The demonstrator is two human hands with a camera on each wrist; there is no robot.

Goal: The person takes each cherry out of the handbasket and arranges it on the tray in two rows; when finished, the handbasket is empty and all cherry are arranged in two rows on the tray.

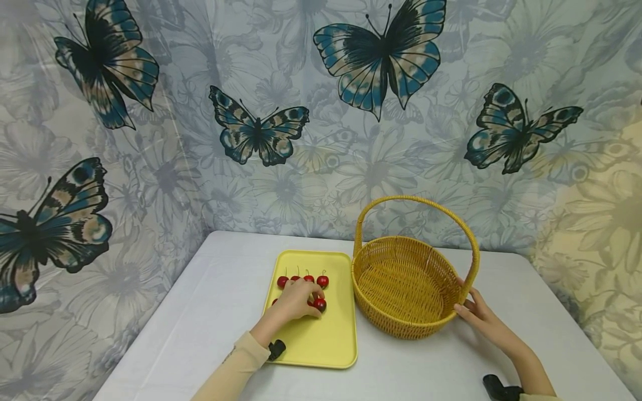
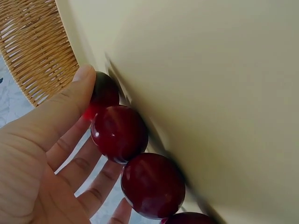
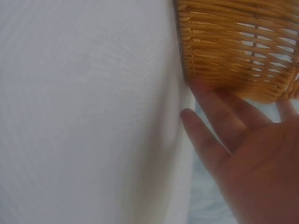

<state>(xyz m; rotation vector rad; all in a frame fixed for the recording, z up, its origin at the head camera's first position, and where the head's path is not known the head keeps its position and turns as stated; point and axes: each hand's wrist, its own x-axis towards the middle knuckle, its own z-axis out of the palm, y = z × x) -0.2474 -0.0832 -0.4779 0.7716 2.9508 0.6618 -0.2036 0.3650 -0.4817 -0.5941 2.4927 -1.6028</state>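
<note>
My left hand (image 1: 297, 301) reaches over a yellow tray (image 1: 321, 345). Its thumb and forefinger pinch a red cherry (image 1: 319, 304) at the right end of the nearer row. In the left wrist view the thumb lies against that dark red cherry (image 2: 105, 93), with more cherries (image 2: 153, 185) lined up beside it. Behind them a farther row of cherries (image 1: 322, 281) with stems sits on the tray. My right hand (image 1: 482, 318) holds the right side of a woven basket (image 1: 401, 284) near the handle's base. Several of its fingers touch the basket's outer wall (image 3: 233, 51).
The basket's tall arched handle (image 1: 416, 199) rises right of the tray. Both stand on a white table (image 1: 200, 312). A butterfly-patterned cloth (image 1: 351, 167) hangs behind the table.
</note>
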